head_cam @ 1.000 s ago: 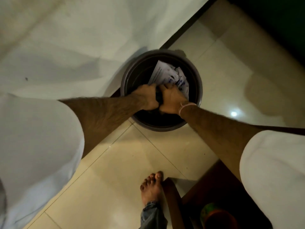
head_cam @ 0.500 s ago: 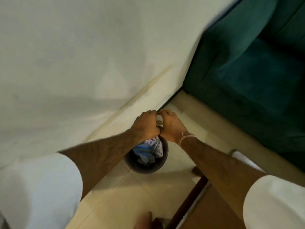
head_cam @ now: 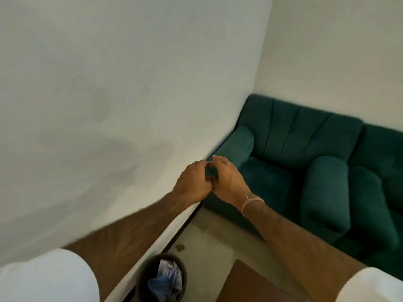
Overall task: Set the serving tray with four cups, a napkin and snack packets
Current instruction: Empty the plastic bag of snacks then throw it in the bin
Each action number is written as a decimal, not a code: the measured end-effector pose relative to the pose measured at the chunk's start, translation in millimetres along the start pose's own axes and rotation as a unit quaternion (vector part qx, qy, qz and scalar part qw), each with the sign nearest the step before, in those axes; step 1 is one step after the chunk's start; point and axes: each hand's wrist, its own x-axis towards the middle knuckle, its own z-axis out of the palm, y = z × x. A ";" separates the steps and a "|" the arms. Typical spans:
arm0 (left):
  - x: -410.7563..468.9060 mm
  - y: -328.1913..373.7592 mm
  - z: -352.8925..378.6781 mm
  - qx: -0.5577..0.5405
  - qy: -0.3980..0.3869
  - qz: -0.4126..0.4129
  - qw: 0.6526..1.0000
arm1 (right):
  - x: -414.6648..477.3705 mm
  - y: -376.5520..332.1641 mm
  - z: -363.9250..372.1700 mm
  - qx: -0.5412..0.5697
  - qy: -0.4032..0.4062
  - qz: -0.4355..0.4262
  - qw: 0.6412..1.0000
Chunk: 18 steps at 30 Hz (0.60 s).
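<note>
My left hand (head_cam: 194, 184) and my right hand (head_cam: 226, 182) are raised in front of me, pressed together at the fingers and thumbs. Both are curled, and I see nothing held in either; the dark patch between them is the sofa behind. Below, by the wall, a dark round bin (head_cam: 144, 273) holds crumpled white and blue wrappers (head_cam: 169, 277). No tray, cup, napkin or full snack packet is in view.
A dark green sofa (head_cam: 327, 182) fills the right side against the white wall (head_cam: 109, 105). A brown wooden table corner (head_cam: 246, 284) shows at the bottom. Pale tiled floor (head_cam: 218, 247) lies between the bin, table and sofa.
My hands have come up out of the bin, still together. The view has lifted from the bin and floor to the wall and sofa, and the bin now sits low in the frame.
</note>
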 end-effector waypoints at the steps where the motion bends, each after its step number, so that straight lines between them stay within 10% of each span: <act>1: -2.9 29.2 -9.1 -0.002 0.007 0.010 1.000 | -9.5 -1.9 -32.3 -0.003 0.015 -0.001 1.000; 18: -137.2 478.1 -20.9 -0.048 0.025 0.191 0.980 | -290.1 74.3 -450.2 -0.082 0.149 0.052 0.984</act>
